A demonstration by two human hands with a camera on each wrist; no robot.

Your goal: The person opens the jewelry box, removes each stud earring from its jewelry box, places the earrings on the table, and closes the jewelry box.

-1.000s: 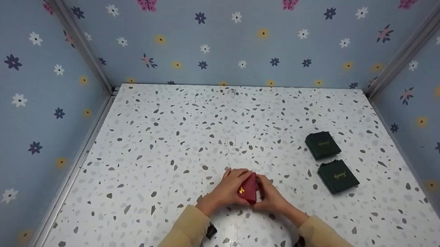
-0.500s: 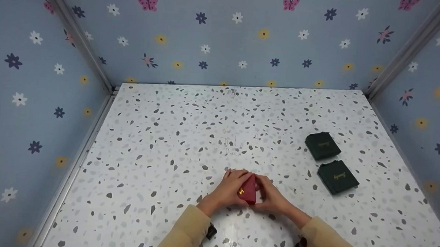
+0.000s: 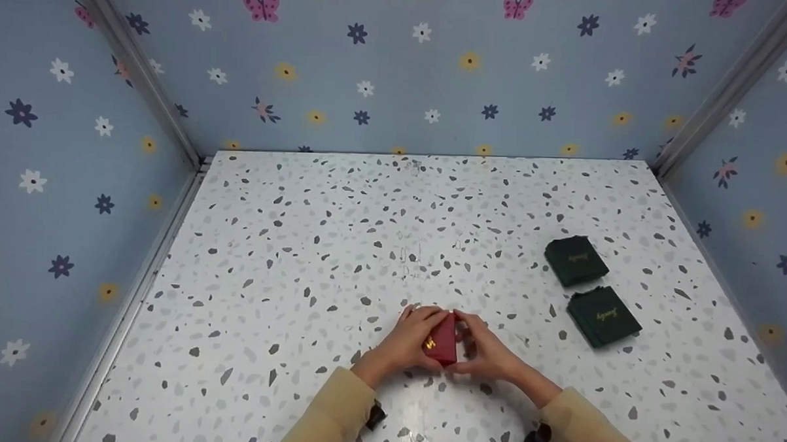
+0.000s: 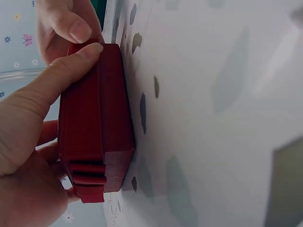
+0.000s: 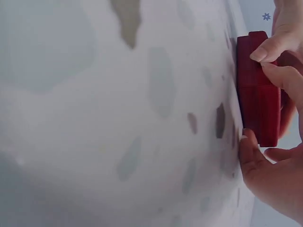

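Observation:
A small red gift box (image 3: 443, 344) with a gold mark on its top sits on the table near the front. Over its left side my left hand (image 3: 404, 340) grips it, thumb at the near edge and fingers on the far side. My right hand (image 3: 491, 354) holds the box's right side between thumb and fingers, with a gap under the palm. The left wrist view shows a ribbed red band with a bow-like part (image 4: 88, 175) on the box's end. Both thumbs meet along the near side in the right wrist view, where the box (image 5: 259, 111) is partly covered by fingers.
Two dark green boxes (image 3: 577, 261) with gold lettering lie to the right, the nearer green box (image 3: 604, 317) close to the other. The speckled white table (image 3: 288, 243) is enclosed by blue flowered panels (image 3: 399, 71) at the back and sides.
Both hands' fingertips have shifted very slightly toward the front on the red box. The hold looks otherwise the same, and the green boxes have stayed put.

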